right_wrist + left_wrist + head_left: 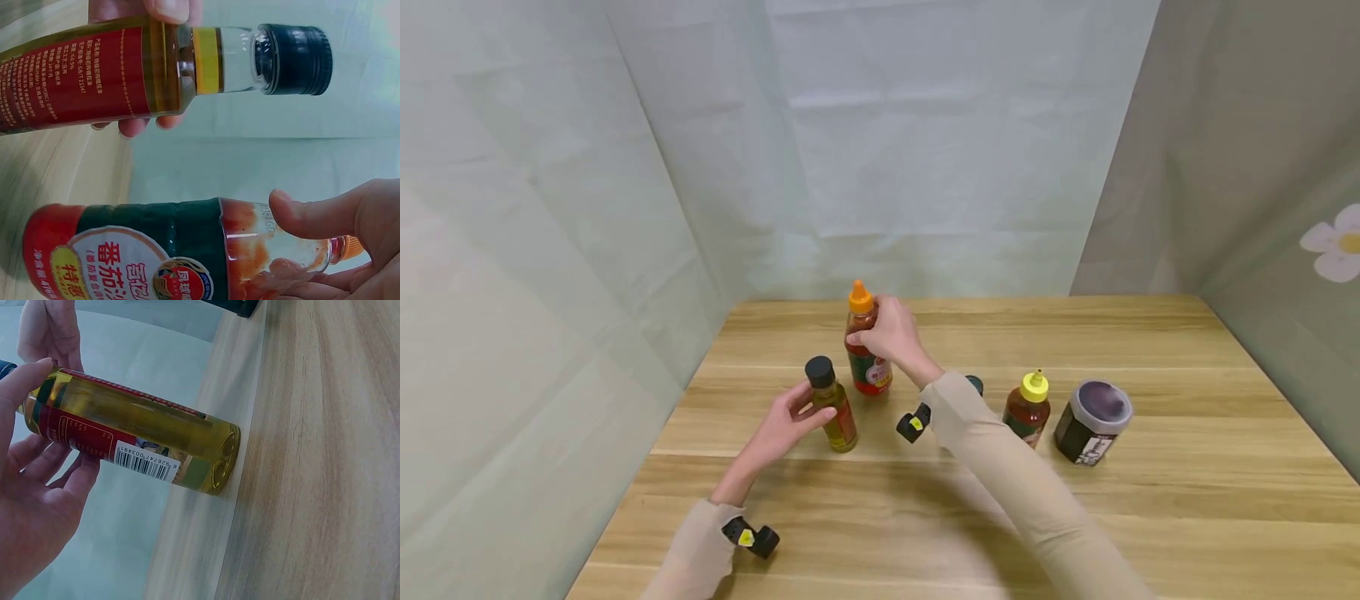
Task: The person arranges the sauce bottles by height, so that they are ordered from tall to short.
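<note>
Golden, red-labelled oil bottle (841, 425) in left fingers (25, 380), orange-capped red sauce bottle (868, 372) in right fingers (306, 219)

A slim clear-glass bottle of yellow-green oil (837, 417), red-labelled and black-capped, is held cap-up by the left hand (782, 429), left of and below the frame's centre. Just above and to its right, a clear red-sauce bottle with a dark green label and orange nozzle cap (867, 373) is upright, gripped by the right hand (895, 333), its upper wall sauce-streaked.

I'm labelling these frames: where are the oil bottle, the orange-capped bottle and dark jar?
Oil bottle (135, 417), left wrist view: its glass side.
Orange-capped bottle (181, 234), right wrist view: green label.
Dark jar (1079, 436), head view: its side.
</note>
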Motion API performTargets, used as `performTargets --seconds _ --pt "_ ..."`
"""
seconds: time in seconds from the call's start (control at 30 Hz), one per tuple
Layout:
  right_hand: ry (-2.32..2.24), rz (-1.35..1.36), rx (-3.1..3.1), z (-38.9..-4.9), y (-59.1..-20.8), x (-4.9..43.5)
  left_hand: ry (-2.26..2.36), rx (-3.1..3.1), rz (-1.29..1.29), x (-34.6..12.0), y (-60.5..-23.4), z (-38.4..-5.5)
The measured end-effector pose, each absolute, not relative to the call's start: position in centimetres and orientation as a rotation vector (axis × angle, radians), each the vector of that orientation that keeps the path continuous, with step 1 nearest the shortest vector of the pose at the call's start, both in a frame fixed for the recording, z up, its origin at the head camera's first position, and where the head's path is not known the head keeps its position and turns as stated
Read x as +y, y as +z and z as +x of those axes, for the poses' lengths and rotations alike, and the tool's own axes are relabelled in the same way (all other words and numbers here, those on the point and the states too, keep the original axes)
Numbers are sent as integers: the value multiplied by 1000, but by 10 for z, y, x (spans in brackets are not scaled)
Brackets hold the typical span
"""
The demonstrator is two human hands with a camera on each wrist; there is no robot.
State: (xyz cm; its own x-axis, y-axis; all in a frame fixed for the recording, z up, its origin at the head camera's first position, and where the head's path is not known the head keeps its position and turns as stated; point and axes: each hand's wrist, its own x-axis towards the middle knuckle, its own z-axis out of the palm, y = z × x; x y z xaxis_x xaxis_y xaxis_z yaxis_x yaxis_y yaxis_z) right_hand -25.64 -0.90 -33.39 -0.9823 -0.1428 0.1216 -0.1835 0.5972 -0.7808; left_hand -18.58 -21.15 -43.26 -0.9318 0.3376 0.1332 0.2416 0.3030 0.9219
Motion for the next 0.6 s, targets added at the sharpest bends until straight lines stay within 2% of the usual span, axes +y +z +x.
performTargets --seconds 0.6 --pt "1537 213 -2565 -271 -358 -23 1744 2464 568 -209 -435 -187"
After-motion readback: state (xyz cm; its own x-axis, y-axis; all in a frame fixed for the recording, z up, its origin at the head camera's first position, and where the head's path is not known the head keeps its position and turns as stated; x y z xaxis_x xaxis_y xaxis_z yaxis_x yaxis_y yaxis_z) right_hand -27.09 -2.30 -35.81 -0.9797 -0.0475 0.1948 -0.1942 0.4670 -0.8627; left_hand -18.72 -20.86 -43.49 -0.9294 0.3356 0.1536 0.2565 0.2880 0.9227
